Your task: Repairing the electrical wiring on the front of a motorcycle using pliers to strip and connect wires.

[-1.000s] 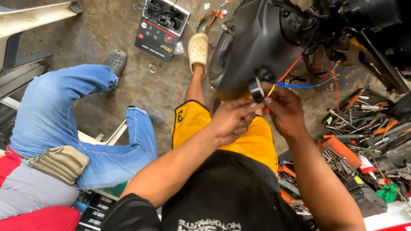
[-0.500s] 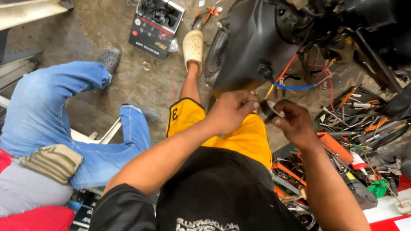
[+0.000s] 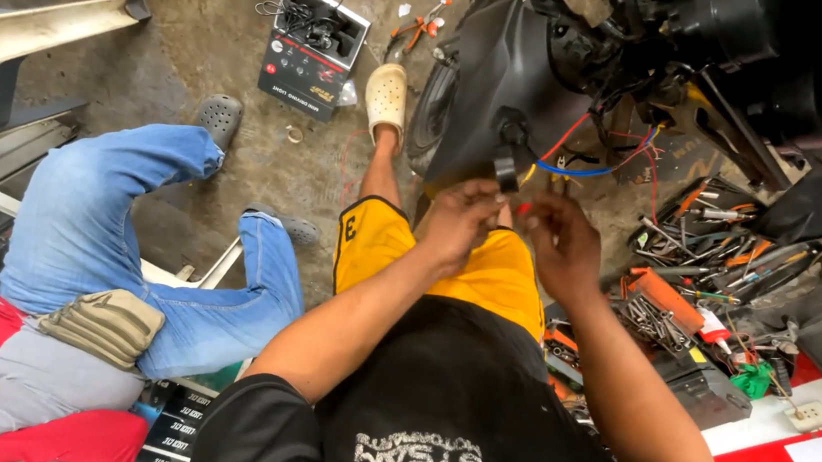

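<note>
My left hand [image 3: 460, 224] and my right hand [image 3: 558, 243] meet just below a small black socket [image 3: 508, 163] that hangs from the black scooter body panel [image 3: 490, 88]. Red, blue and yellow wires [image 3: 574, 164] run from the socket into the scooter. The fingertips of my left hand pinch wire ends under the socket. My right hand's thumb and forefinger close on a small red wire end [image 3: 524, 210] beside them. Both hands hover over my lap in yellow shorts [image 3: 507, 275].
Another person in blue jeans [image 3: 120, 223] sits at my left. A black and white box with leads [image 3: 313, 49] and orange-handled pliers [image 3: 419, 27] lie on the concrete floor. A heap of tools and screws [image 3: 698, 279] fills the right. A white panel [image 3: 39, 24] leans at far left.
Both hands have dropped slightly from the black socket and now work at the wire ends below it. The view has shifted a little.
</note>
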